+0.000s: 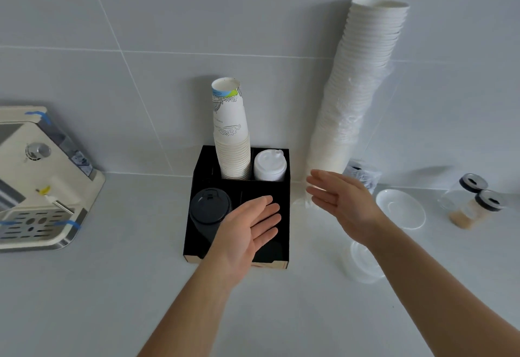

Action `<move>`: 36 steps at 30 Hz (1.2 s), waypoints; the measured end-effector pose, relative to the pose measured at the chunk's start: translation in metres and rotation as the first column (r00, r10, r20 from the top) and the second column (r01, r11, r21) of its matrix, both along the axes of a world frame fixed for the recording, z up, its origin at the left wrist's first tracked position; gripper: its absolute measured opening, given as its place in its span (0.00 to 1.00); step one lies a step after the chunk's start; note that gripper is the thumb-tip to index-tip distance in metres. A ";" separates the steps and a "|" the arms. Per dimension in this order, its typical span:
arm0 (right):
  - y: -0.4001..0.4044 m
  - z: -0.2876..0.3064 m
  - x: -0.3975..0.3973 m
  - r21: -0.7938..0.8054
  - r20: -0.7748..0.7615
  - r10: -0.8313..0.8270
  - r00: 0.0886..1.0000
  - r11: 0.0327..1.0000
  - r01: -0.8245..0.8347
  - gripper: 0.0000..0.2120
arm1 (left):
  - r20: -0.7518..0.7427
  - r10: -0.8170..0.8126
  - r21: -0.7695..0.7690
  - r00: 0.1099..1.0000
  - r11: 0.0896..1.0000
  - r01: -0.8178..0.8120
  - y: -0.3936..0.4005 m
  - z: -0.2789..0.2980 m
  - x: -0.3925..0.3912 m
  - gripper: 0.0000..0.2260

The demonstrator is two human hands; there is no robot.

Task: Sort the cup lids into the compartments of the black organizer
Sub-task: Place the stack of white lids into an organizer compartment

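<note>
The black organizer (284, 187) stands against the tiled wall. Its back compartments hold a stack of printed paper cups (231, 137) and a stack of white lids (270, 166). A stack of black lids (209, 211) fills the front left compartment. My left hand (247, 232) hovers palm up, fingers straight, over the front right compartment and hides most of it. My right hand (342, 199) is flat and empty just right of the organizer. A stack of clear lids (358, 265) lies on the counter under my right forearm.
A tall leaning stack of white paper cups (363, 89) in clear wrap rests against the wall on the right. A white saucer (401, 209) and two glass jars (472, 202) stand further right. A cream coffee machine (42, 179) occupies the left edge.
</note>
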State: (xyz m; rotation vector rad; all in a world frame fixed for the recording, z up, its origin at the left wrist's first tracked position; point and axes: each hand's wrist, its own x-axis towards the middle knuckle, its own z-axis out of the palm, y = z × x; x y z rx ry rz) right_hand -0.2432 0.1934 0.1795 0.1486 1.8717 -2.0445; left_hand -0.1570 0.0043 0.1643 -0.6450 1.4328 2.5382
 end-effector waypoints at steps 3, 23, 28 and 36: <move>0.016 -0.004 0.013 -0.056 0.017 -0.042 0.999 0.997 0.043 0.14 | -0.007 -0.020 -0.019 1.000 1.000 0.020 0.007 -0.004 0.012 0.11; 0.146 -0.048 0.045 0.024 0.059 -0.180 0.982 0.984 0.179 0.08 | 0.170 -0.193 -0.139 0.966 0.966 0.218 0.105 -0.055 0.024 0.10; 0.175 -0.064 0.042 0.028 0.095 -0.212 0.973 0.977 0.210 0.12 | 0.233 -0.165 -0.099 0.958 0.976 0.192 0.123 -0.071 0.018 0.10; 0.200 -0.090 0.036 0.082 0.156 -0.201 0.967 0.978 0.190 0.12 | 0.300 -0.145 -0.140 0.943 0.971 0.194 0.142 -0.095 0.005 0.13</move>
